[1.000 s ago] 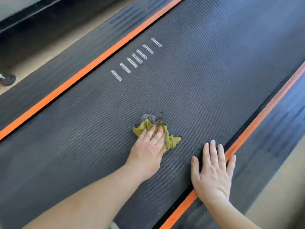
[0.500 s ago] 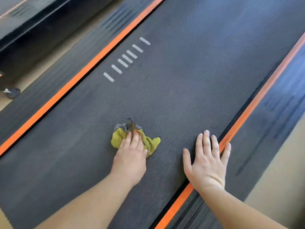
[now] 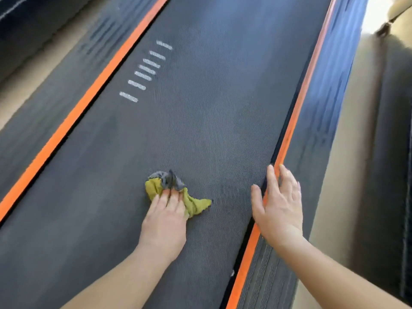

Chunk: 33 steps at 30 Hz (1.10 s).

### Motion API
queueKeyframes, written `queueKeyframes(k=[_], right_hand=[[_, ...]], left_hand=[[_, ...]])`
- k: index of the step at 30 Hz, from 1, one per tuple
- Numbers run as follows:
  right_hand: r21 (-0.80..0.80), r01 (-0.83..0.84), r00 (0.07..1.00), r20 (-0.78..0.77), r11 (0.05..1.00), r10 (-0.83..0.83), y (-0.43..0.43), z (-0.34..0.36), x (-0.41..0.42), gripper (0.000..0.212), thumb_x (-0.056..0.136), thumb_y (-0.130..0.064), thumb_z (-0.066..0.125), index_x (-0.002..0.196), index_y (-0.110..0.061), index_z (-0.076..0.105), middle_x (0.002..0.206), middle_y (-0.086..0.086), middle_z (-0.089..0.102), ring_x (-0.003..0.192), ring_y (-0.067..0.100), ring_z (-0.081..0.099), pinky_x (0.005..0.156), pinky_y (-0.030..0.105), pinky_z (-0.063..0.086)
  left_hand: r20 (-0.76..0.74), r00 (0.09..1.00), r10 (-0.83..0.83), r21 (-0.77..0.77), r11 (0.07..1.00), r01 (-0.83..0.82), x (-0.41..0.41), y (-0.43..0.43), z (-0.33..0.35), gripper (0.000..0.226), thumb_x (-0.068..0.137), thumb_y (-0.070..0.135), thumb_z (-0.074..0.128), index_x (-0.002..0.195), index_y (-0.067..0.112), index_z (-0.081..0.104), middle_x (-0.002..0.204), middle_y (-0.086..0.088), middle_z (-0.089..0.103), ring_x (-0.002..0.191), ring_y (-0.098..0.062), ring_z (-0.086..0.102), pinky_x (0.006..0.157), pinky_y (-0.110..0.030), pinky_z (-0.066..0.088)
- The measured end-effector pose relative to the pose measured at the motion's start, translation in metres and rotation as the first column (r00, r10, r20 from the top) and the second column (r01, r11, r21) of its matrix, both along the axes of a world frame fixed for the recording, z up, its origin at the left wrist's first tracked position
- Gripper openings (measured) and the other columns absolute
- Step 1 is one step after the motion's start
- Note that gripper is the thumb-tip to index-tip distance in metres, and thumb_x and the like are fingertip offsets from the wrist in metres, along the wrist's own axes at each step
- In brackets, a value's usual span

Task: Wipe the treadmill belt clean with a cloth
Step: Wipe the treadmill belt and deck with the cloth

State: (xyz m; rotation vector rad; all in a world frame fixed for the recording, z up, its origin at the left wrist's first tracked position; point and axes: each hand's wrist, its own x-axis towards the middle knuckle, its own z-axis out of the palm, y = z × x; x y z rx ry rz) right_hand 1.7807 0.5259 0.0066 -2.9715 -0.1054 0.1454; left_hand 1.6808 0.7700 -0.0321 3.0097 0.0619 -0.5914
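The dark textured treadmill belt (image 3: 200, 121) runs from near me up the frame. A crumpled yellow and grey cloth (image 3: 176, 192) lies on it at lower centre. My left hand (image 3: 165, 224) presses flat on the cloth's near part, fingers over it. My right hand (image 3: 278, 206) rests flat and spread across the belt's right edge and the orange stripe (image 3: 292, 130), holding nothing.
A second orange stripe (image 3: 73, 117) borders the belt on the left, with ribbed dark side rails (image 3: 321, 121) outside both stripes. White dash marks (image 3: 142, 72) sit on the belt's far left. Beige floor (image 3: 347, 152) lies to the right, beside a dark blurred object.
The view has swung so the belt runs more upright. My left hand and the cloth have slid across the belt. My right hand has shifted onto the right orange stripe.
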Motion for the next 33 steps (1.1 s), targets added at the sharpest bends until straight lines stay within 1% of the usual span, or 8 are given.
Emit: queueKeyframes(k=[4, 6, 9, 14, 18, 23, 28, 33], right_hand=[[-0.113, 0.147, 0.978, -0.130, 0.983, -0.162, 0.000, -0.015, -0.076, 0.069, 0.105, -0.044, 0.047, 0.162, -0.010, 0.028, 0.168, 0.014, 0.026, 0.156, 0.030, 0.019, 0.127, 0.051, 0.018], [-0.142, 0.196, 0.960, -0.174, 0.970, -0.220, -0.007, -0.032, -0.092, 0.068, 0.108, -0.045, 0.035, 0.165, -0.012, 0.017, 0.173, 0.007, 0.016, 0.159, 0.023, 0.008, 0.129, 0.047, 0.012], [-0.154, 0.195, 0.979, -0.028, 0.969, -0.201, -0.012, -0.054, -0.105, 0.071, 0.103, -0.048, 0.032, 0.164, -0.012, 0.023, 0.172, 0.005, 0.020, 0.160, 0.021, 0.010, 0.130, 0.044, 0.005], [-0.138, 0.168, 0.986, 0.046, 0.976, -0.163, -0.018, -0.063, -0.107, 0.074, 0.101, -0.051, 0.034, 0.163, -0.010, 0.027, 0.171, 0.007, 0.022, 0.160, 0.023, 0.012, 0.129, 0.048, 0.008], [-0.124, 0.160, 0.985, 0.078, 0.979, -0.151, -0.018, -0.069, -0.106, 0.075, 0.100, -0.052, 0.034, 0.162, -0.009, 0.030, 0.171, 0.008, 0.023, 0.159, 0.026, 0.015, 0.128, 0.052, 0.015], [-0.121, 0.166, 0.979, 0.136, 0.979, -0.149, -0.020, -0.075, -0.108, 0.075, 0.100, -0.052, 0.032, 0.162, -0.010, 0.031, 0.170, 0.009, 0.025, 0.158, 0.027, 0.019, 0.128, 0.050, 0.013], [-0.108, 0.178, 0.976, 0.149, 0.978, -0.161, -0.020, -0.077, -0.107, 0.073, 0.100, -0.053, 0.032, 0.162, -0.014, 0.033, 0.169, 0.005, 0.028, 0.158, 0.023, 0.021, 0.127, 0.048, 0.014], [-0.093, 0.184, 0.978, 0.121, 0.979, -0.172, -0.019, -0.072, -0.106, 0.072, 0.100, -0.055, 0.023, 0.164, -0.022, 0.028, 0.171, -0.002, 0.023, 0.159, 0.016, 0.013, 0.129, 0.041, 0.006]], left_hand=[[-0.104, 0.958, -0.268, -0.117, 0.960, 0.256, -0.058, -0.009, 0.012, 0.068, 0.102, 0.041, 0.016, 0.163, 0.011, 0.020, 0.170, -0.008, 0.013, 0.157, -0.029, 0.012, 0.127, -0.045, 0.000], [-0.115, 0.939, -0.325, -0.100, 0.944, 0.315, -0.071, 0.009, 0.006, 0.072, 0.097, 0.045, 0.017, 0.159, 0.011, 0.033, 0.166, -0.010, 0.030, 0.153, -0.030, 0.027, 0.125, -0.047, -0.001], [-0.094, 0.933, -0.346, -0.111, 0.935, 0.336, -0.073, 0.018, -0.008, 0.066, 0.094, 0.046, 0.035, 0.146, 0.011, 0.056, 0.152, -0.009, 0.052, 0.141, -0.030, 0.050, 0.118, -0.045, 0.018], [-0.046, 0.933, -0.356, -0.103, 0.931, 0.350, -0.078, 0.011, -0.013, 0.062, 0.100, 0.046, 0.033, 0.149, 0.014, 0.053, 0.157, -0.006, 0.046, 0.144, -0.028, 0.046, 0.114, -0.045, 0.023], [-0.009, 0.970, -0.242, -0.109, 0.965, 0.239, -0.041, -0.011, -0.019, 0.063, 0.102, 0.046, 0.027, 0.158, 0.020, 0.038, 0.168, -0.011, 0.025, 0.153, -0.032, 0.028, 0.118, -0.048, 0.017], [0.099, 0.983, -0.154, -0.081, 0.983, 0.162, 0.086, -0.055, -0.026, 0.062, 0.106, 0.048, 0.009, 0.163, 0.030, -0.005, 0.170, -0.007, -0.017, 0.157, -0.028, -0.015, 0.127, -0.048, -0.007], [0.117, 0.912, -0.394, -0.030, 0.916, 0.400, 0.150, -0.081, -0.034, 0.062, 0.106, 0.051, 0.013, 0.162, 0.035, -0.009, 0.170, -0.002, -0.020, 0.156, -0.023, -0.019, 0.125, -0.050, -0.011], [0.132, 0.762, -0.634, -0.035, 0.765, 0.643, 0.115, -0.070, -0.019, 0.059, 0.110, 0.043, 0.016, 0.164, 0.024, 0.003, 0.173, 0.001, -0.004, 0.158, -0.015, -0.007, 0.128, -0.040, -0.006]])
